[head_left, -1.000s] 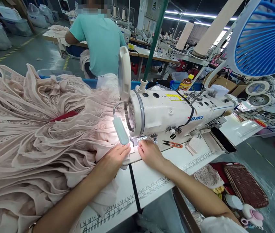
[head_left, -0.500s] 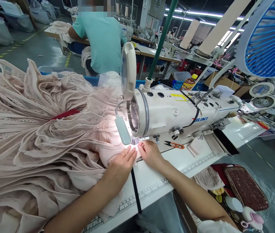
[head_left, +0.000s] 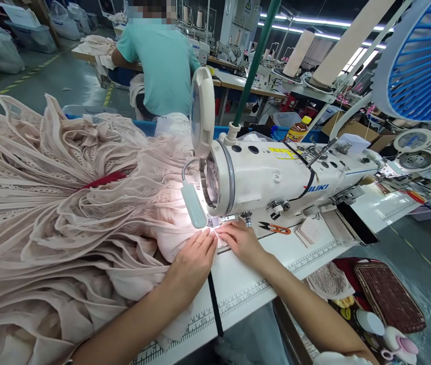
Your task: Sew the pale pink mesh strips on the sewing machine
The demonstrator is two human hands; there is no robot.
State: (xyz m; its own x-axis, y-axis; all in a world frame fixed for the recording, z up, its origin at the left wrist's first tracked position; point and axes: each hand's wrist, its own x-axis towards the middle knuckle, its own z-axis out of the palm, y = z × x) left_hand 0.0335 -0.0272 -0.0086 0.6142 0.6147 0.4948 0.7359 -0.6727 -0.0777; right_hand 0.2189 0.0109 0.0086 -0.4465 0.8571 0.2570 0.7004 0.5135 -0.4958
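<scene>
The step in hand looks like guiding the pale pink cloth (head_left: pixel 172 241) under the head of the sewing machine (head_left: pixel 261 170), where its lit edge lies just in front of the presser area; the rest of it spreads left across the desk (head_left: pixel 246 279) in a thick, ruffled heap. The next move, as far as one can judge, calls for keeping that edge flat and lined up while it is fed, with the fingertips clear of the needle (itself too small to make out). The left hand (head_left: pixel 194 258) lies palm down, fingers stretched forward and close together, its grip released and resting on the cloth rather than clenched. The right hand (head_left: pixel 244 243) comes in from the other side with bent fingers, its tips at the cloth's edge and nearly meeting the left ones; whether that grip pinches the cloth or only presses it, one cannot tell. Both forearms slant inward over the desk's near edge, and orange-handled snips (head_left: pixel 274 228) lie beyond the right wrist, untouched.
</scene>
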